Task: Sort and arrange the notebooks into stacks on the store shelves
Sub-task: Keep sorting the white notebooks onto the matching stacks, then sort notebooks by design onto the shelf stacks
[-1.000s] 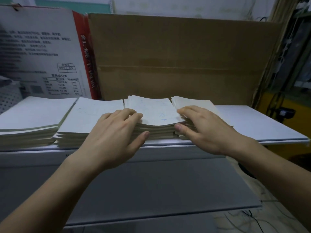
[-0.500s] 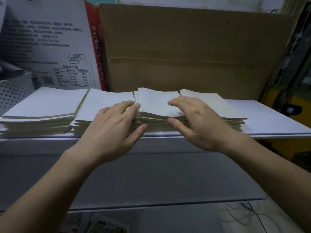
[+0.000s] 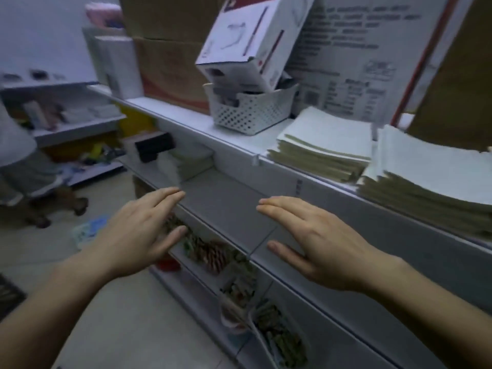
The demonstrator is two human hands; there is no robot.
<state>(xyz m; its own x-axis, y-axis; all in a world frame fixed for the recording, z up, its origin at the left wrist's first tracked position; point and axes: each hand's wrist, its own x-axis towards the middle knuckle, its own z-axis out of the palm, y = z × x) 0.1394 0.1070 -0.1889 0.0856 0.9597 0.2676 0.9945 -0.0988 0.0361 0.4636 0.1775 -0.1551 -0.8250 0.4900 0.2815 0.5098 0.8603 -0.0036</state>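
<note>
Two stacks of pale notebooks lie on the top shelf [image 3: 234, 129] at the right: one stack [image 3: 323, 145] beside a basket, a taller stack [image 3: 436, 182] at the far right. A further small pile of notebooks [image 3: 186, 162] sits on the middle shelf [image 3: 226, 209] at the left. My left hand [image 3: 141, 230] and my right hand [image 3: 311, 235] hover over the middle shelf with fingers straight, holding nothing and apart from every stack.
A white perforated basket [image 3: 250, 110] with a tilted white box [image 3: 247, 41] stands on the top shelf, cardboard boxes [image 3: 170, 70] behind it. A dark box [image 3: 154, 147] lies on the middle shelf. Small goods [image 3: 213, 251] fill the lower shelf. A person's legs [image 3: 32, 187] stand at left.
Both hands have let go of the notebook stack on the top shelf and dropped to the middle shelf. My view has swung left, so the stacks now sit at the right.
</note>
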